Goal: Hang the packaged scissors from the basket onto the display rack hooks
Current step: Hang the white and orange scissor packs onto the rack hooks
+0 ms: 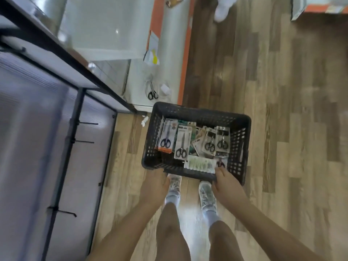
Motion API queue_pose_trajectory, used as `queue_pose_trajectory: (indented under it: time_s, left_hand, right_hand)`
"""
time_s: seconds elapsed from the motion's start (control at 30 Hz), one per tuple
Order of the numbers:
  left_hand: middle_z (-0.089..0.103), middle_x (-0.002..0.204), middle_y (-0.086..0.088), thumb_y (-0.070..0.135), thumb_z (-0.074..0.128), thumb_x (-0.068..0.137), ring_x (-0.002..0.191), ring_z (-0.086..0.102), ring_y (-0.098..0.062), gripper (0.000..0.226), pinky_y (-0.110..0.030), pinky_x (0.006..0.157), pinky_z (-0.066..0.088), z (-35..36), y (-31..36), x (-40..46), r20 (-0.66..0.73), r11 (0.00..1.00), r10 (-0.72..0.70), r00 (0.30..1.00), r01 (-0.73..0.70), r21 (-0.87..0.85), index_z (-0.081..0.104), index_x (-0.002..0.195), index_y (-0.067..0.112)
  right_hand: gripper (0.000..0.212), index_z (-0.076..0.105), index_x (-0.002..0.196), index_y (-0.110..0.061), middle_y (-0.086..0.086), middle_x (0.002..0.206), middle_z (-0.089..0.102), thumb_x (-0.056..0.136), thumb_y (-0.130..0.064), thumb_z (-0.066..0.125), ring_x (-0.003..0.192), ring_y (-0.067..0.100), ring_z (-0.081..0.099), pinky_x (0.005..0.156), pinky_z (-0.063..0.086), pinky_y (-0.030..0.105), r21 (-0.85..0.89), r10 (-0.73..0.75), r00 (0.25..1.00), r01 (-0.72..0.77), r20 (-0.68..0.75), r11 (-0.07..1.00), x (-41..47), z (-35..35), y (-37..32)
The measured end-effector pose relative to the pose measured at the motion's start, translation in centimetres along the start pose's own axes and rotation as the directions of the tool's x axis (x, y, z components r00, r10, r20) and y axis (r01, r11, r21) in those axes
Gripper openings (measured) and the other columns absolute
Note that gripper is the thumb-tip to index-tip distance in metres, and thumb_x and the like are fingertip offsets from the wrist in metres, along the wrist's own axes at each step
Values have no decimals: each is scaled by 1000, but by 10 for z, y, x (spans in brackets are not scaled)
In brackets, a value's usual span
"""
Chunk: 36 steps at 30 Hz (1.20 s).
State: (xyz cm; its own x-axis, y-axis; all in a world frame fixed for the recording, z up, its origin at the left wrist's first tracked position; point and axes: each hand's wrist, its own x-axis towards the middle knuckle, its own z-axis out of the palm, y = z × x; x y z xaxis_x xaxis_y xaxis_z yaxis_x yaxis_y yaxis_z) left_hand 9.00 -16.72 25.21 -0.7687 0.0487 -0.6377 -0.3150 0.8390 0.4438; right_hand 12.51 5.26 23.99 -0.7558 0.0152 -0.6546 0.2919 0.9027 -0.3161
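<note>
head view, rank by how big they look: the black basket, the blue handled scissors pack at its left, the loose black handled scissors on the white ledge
1. black basket, by far the largest.
2. blue handled scissors pack.
3. loose black handled scissors, smallest, though they lie farther from the camera, so this gap is unsure.

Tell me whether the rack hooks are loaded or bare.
Bare. The three black hooks on the display rack carry nothing, and the scissor packs lie in the basket.
</note>
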Motion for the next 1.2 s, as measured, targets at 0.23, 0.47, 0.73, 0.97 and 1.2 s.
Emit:
queue_pose_trajectory:
  time_s: [0.23, 0.47, 0.73, 0.97, 1.2]
  left_hand:
    - [56, 86, -1, 20, 45, 96, 81, 58, -21, 12, -31, 65, 44, 12, -37, 82, 48, 999, -15, 999, 13, 51, 52, 87, 16]
    - [57, 110, -8, 26, 44, 98, 106, 56, -26, 27, -35, 85, 46, 42, -65, 163, 46, 991, -27, 999, 21, 132, 55, 113, 6]
    - [55, 123, -9, 23, 42, 99, 111, 54, -25, 26, -38, 92, 47, 130, -109, 274, 4, 992, -61, 998, 61, 114, 54, 118, 9]
    - [23, 152, -16, 34, 34, 101, 138, 24, -31, 54, -49, 111, 25, 200, -143, 374, -100, 940, -108, 989, 135, 315, 27, 144, 2]
    - [19, 152, -17, 46, 39, 96, 138, 19, -32, 68, -42, 109, 23, 225, -147, 411, -243, 932, -95, 965, 172, 318, 21, 145, 2]
  right_hand:
    - [49, 31, 143, -6, 8, 143, 38, 98, -23, 40, 127, 21, 42, 100, 36, 28, 63, 149, 989, -148, -12, 987, 64, 25, -12]
    - [51, 28, 144, -6, 9, 145, 34, 98, -22, 42, 131, 22, 37, 100, 34, 26, 90, 185, 982, -188, 32, 978, 130, 62, -9]
    - [49, 26, 144, -10, 8, 145, 33, 98, -23, 40, 128, 22, 39, 98, 35, 28, 70, 113, 993, -114, 24, 991, 234, 130, 28]
    - [48, 32, 142, -7, 13, 140, 39, 98, -23, 43, 122, 28, 43, 94, 40, 35, 164, 49, 996, -37, -71, 986, 340, 201, 60]
    - [63, 36, 138, -9, 15, 132, 44, 90, -45, 55, 122, 32, 43, 97, 43, 44, 251, 122, 980, -79, -159, 965, 405, 249, 61]
